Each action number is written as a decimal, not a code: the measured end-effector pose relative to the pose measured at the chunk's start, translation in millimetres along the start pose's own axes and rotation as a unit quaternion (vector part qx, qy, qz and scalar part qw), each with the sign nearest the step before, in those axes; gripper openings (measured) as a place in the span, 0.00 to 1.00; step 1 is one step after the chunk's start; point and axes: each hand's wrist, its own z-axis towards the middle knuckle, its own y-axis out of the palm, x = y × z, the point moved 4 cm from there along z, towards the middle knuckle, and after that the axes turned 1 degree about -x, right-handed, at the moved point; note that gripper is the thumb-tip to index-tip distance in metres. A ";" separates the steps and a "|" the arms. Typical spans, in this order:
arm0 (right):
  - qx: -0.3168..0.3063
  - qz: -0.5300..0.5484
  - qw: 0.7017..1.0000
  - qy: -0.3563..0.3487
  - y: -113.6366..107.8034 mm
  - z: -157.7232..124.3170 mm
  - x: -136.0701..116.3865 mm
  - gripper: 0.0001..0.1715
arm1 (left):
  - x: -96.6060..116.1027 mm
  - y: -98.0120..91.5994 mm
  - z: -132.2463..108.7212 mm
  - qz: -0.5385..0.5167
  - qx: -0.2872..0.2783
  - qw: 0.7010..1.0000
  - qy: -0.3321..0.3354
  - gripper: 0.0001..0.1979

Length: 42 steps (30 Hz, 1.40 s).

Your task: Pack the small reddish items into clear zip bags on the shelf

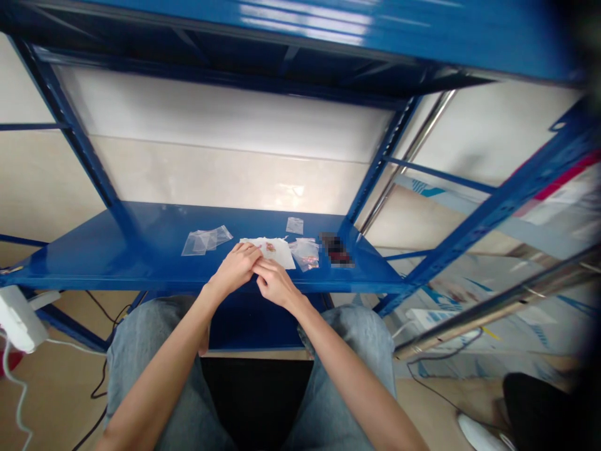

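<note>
My left hand (238, 264) and my right hand (276, 282) meet over the near left part of a white sheet (282, 252) on the blue shelf. Their fingers are bent and pressed together, and the tips touch or overlap; anything between them is hidden. A small cluster of reddish-brown pieces (270, 247) lies on the sheet just past my fingertips. Right of the sheet is a clear plastic bag (307, 257) with orange-red contents. Flat clear bags (206, 240) overlap one another to the left of my hands.
Another small clear bag (295, 225) lies behind the sheet. A dark, pixelated flat object (337, 250) rests at the right. The blue shelf (141, 250) has a front edge before my knees; an upper shelf (300, 25) hangs overhead. Another person's shoe (483, 432) shows at lower right.
</note>
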 end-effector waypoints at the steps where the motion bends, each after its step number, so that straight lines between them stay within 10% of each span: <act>1: -0.020 -0.012 1.000 0.014 3.2 0.3 1.0 0.24 | 5.9 1.9 1.4 0.004 -0.004 1.000 0.014 0.12; 10: -0.065 -0.050 0.996 -0.018 -0.9 5.1 -1.2 0.15 | 19.0 -5.9 6.3 -0.021 0.011 0.998 0.052 0.12; 17: 0.009 -0.022 0.997 -0.069 -15.3 9.4 -14.0 0.27 | -20.1 -9.8 -5.8 0.040 0.091 0.995 -0.015 0.05; 27: 0.071 -0.072 0.987 0.127 -23.5 34.7 84.3 0.14 | -48.0 3.5 -10.1 0.014 0.178 0.975 -0.133 0.06; 42: 0.008 -0.117 0.990 0.079 3.9 46.0 86.2 0.10 | -46.8 10.0 -8.2 0.031 0.129 0.976 -0.172 0.06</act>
